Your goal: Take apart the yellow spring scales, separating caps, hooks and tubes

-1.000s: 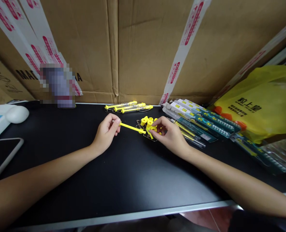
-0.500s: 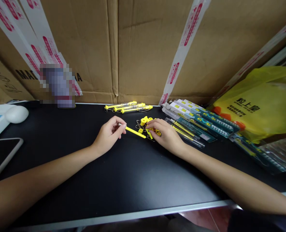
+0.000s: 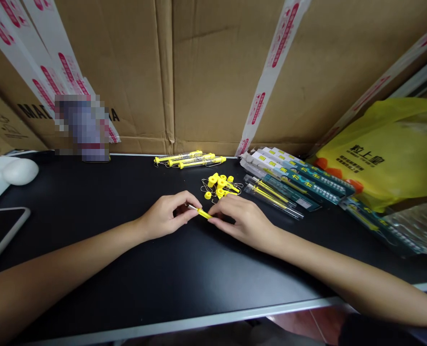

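Observation:
My left hand (image 3: pixel 172 216) is closed in a pinch on a spring-scale rod (image 3: pixel 204 213), a thin yellow plastic stick with a metallic part at its left end. The fingertips of my right hand (image 3: pixel 244 218) close round the other end of the rod; whether they also hold a small part is hidden. Just beyond my right hand lies a loose pile of yellow caps (image 3: pixel 221 183) and wire hooks (image 3: pixel 204 185). Farther back, several spring scales (image 3: pixel 192 159) with clear tubes, yellow ends and hooks lie side by side.
At right are printed boxes (image 3: pixel 296 168), clear tubes with yellow rods (image 3: pixel 273 194) and a yellow plastic bag (image 3: pixel 390 158). A phone (image 3: pixel 2 235) and white device (image 3: pixel 18 171) sit at left. Cardboard (image 3: pixel 213 72) stands behind the black table (image 3: pixel 199 283).
My right hand has come away from the pile of yellow parts, moving toward me and left to the rod's end. My left hand has shifted slightly toward me, still holding the rod.

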Demonstrator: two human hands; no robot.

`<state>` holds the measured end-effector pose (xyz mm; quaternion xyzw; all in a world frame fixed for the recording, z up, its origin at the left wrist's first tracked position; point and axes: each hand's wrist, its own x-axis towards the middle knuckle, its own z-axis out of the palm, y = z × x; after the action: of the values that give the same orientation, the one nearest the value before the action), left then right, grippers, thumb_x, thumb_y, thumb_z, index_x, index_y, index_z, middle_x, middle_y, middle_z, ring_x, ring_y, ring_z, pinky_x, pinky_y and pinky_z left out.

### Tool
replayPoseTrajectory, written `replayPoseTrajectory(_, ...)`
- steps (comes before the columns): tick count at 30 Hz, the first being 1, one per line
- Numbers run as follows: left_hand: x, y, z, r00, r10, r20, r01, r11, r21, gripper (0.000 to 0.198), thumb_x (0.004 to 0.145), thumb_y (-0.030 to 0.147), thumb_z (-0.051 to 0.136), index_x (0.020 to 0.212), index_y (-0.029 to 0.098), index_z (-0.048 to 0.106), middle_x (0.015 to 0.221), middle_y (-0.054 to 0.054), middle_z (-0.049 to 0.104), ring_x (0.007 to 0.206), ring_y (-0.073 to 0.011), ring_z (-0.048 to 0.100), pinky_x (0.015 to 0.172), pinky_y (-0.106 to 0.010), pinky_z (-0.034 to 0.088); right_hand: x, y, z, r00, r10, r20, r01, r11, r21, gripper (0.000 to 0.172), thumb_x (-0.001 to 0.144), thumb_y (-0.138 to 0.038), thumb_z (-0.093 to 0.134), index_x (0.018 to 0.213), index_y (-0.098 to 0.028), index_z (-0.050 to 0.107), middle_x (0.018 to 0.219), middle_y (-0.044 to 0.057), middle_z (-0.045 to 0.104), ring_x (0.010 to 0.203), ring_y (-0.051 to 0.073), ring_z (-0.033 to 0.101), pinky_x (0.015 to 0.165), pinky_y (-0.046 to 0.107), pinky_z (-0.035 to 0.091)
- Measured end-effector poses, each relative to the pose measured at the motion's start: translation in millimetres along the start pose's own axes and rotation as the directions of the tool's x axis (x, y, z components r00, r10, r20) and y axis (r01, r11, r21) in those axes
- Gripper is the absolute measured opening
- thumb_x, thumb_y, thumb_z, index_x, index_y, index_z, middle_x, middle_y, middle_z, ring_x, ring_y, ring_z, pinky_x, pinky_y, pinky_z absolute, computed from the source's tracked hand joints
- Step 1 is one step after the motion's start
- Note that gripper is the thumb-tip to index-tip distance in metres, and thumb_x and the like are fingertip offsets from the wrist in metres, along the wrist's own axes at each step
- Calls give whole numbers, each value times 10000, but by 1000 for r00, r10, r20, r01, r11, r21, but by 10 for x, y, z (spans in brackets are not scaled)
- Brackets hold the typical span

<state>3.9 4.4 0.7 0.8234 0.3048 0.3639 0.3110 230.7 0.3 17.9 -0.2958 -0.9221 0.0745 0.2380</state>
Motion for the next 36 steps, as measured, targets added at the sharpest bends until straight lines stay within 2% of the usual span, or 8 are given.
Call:
replayPoseTrajectory(5, -30, -37, 8, 995, 94, 45, -96, 994, 53, 238, 870, 218, 547, 1107, 193, 539, 951, -31, 660, 658, -73, 586, 584, -174, 476, 20, -14, -107, 998, 0, 69, 8, 994, -113, 174, 904, -302, 512, 841, -172, 609, 763, 34, 634, 718, 149, 580, 654, 244, 420)
replayPoseTrajectory(9, -33, -63, 27, 995, 70, -65, -71, 997, -12, 616, 859, 231, 560, 1381, 261, 235, 1291, -111, 518, 681, -70, 585, 563, -182, 494, 29, 67, -408, 983, 175, 61, -131, 889, -440, 189, 904, -313, 494, 847, -171, 605, 821, 51, 644, 747, 175, 603, 599, 252, 384)
replayPoseTrajectory(15, -5, -44, 25, 997, 7, -78, -3, 999, 45, 547, 887, 241, 493, 1377, 266, 252, 1290, -98, 494, 689, -67, 579, 557, -178, 496, 29, 493, -710, 795, 606, -39, -403, 478, -781, 256, 905, -311, 447, 875, -129, 624, 923, 117, 658, 752, 226, 626, 517, 257, 318)
replayPoseTrajectory(20, -3, -18, 21, 999, -16, -37, 20, 994, 109, 477, 892, 249, 473, 1342, 247, 316, 1249, -81, 521, 681, -60, 568, 563, -176, 491, 43, 656, -678, 671, 741, -23, -457, 389, -800, 290, 915, -263, 396, 954, -113, 641, 950, 149, 679, 816, 264, 649, 533, 273, 365)
replayPoseTrajectory(25, 1, 0, 7, 999, -26, -32, 32, 985, 172, 284, 901, 240, 445, 1181, 214, 485, 1134, -46, 553, 694, -65, 562, 605, -191, 483, 51, 656, -643, 614, 789, -16, -470, 349, -810, 285, 913, -219, 389, 957, -104, 645, 947, 166, 687, 854, 287, 658, 552, 281, 393)
replayPoseTrajectory(28, 4, -7, 3, 999, -13, -45, 22, 977, 211, 206, 905, 233, 436, 1076, 200, 546, 1048, -27, 566, 712, -72, 557, 630, -198, 470, 54, 647, -626, 633, 774, -13, -460, 363, -810, 267, 910, -227, 404, 943, -105, 639, 928, 161, 691, 837, 275, 662, 547, 268, 383)
replayPoseTrajectory(32, 8, -19, 4, 999, -6, -53, 17, 975, 221, 202, 907, 225, 428, 1058, 189, 558, 1012, -29, 571, 708, -76, 552, 631, -205, 461, 68, 524, -560, 755, 653, -60, -436, 432, -789, 266, 915, -283, 414, 902, -122, 625, 832, 143, 693, 714, 244, 662, 499, 258, 319)
replayPoseTrajectory(36, 10, -24, 5, 999, 21, -47, -10, 972, 235, 192, 908, 218, 420, 1022, 185, 572, 1007, -38, 583, 752, -98, 562, 640, -217, 454, 62, 214, -351, 912, 410, 12, -320, 729, -605, 238, 905, -327, 449, 829, -171, 612, 788, 75, 687, 624, 171, 622, 490, 248, 279)
